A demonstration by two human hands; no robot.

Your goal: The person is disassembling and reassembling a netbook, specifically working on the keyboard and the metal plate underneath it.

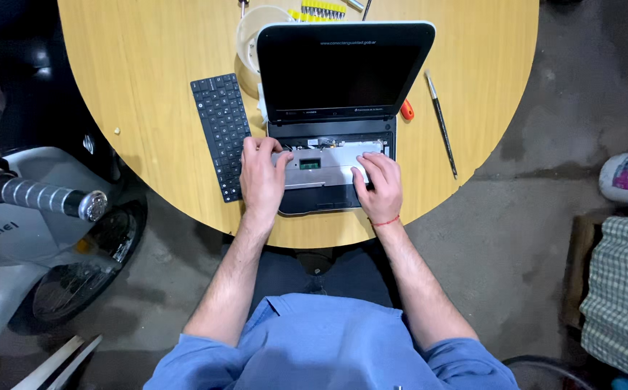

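A small dark laptop (343,72) stands open near the front of the round wooden table (148,65). Its keyboard is out, baring a silver metal plate (326,160) in the base. My left hand (260,177) rests on the left side of that plate, fingers curled at its edge. On the plate's right side lies my right hand (380,184), fingertips pressing down. A red string circles my right wrist. The removed black keyboard (220,133) lies on the table just left of my left hand.
A thin dark-handled tool (441,123) lies right of the laptop, an orange-handled tool (406,110) beside its hinge. Behind the screen sit a white round container (250,29) and yellow screwdriver bits (321,10). A scooter (32,217) stands left; a checked cloth (624,289) lies right.
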